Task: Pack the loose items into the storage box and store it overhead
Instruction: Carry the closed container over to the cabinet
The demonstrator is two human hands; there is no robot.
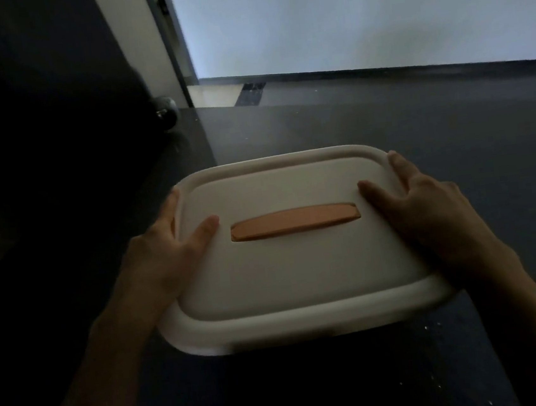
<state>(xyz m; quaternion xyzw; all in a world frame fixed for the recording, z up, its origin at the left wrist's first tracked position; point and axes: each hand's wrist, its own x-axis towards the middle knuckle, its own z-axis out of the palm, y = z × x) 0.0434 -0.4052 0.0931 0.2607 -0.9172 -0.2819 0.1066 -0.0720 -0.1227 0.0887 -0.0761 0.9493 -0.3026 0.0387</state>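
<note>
A single head-worn camera looks forward and steeply down from close above the two-handed grip, so the storage box [293,249] held between the left hand [168,246] and the right hand [426,209] fills the lower middle of the wide-angle view. Beyond the grip it faces a pale wall [355,11] across a dark countertop [383,118].
</note>
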